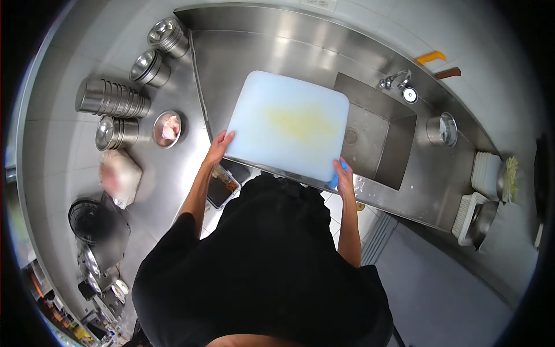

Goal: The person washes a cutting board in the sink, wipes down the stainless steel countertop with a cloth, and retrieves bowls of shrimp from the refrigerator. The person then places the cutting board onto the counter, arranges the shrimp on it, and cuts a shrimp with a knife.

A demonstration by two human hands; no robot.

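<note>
A large white cutting board (260, 127) with a yellowish stain lies at the front of the steel counter, its right side reaching the sink's edge. My left hand (218, 147) grips the board's near left corner, thumb on top. At the near right corner, my right hand (346, 178) is closed around the board's edge. Between that palm and the board is a soft blue thing (333, 181), perhaps a cloth or sponge, mostly covered by the fingers.
The sink (376, 136) is right of the board, with a faucet (395, 80) behind it. A steel pot (442, 129) stands farther right. On the left counter are stacked steel containers (110, 98), a bowl (163, 141) with pale meat, and a plastic bag (120, 179). Two knives (432, 57) hang on the wall.
</note>
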